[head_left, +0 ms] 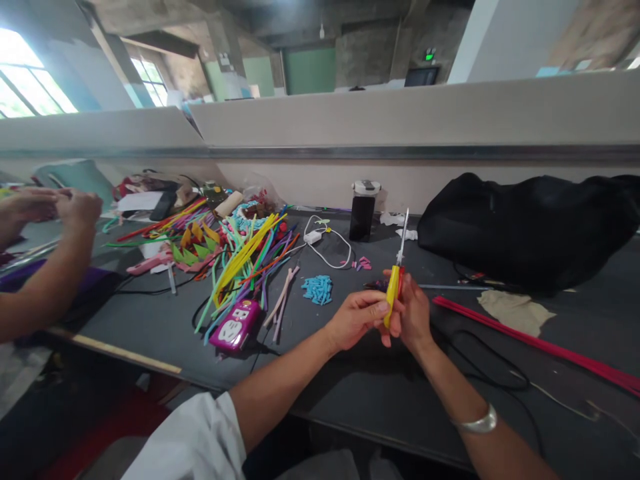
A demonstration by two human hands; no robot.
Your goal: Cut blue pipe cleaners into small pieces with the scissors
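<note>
In front of me, a pair of scissors point(393, 292) with yellow and red handles points upward, its metal blades close together. My left hand point(356, 319) is closed, thumb and fingers gripping the yellow handle. Behind the handles, my right hand point(416, 312) curls around the red side; its fingers are partly hidden. Left of the scissors lies a small heap of short light-blue pieces point(317, 290). A few pink pieces point(363, 263) are scattered farther back. Something small and dark sits on the table just behind my hands, too covered to name.
A bundle of coloured pipe cleaners point(250, 257) and a magenta device point(237, 327) lie on the left. A phone point(362, 218) leans on a white-lidded bottle point(367, 188). Right are a black bag point(525, 227) and red stems point(540, 345). A co-worker's hands point(80, 207) are far left.
</note>
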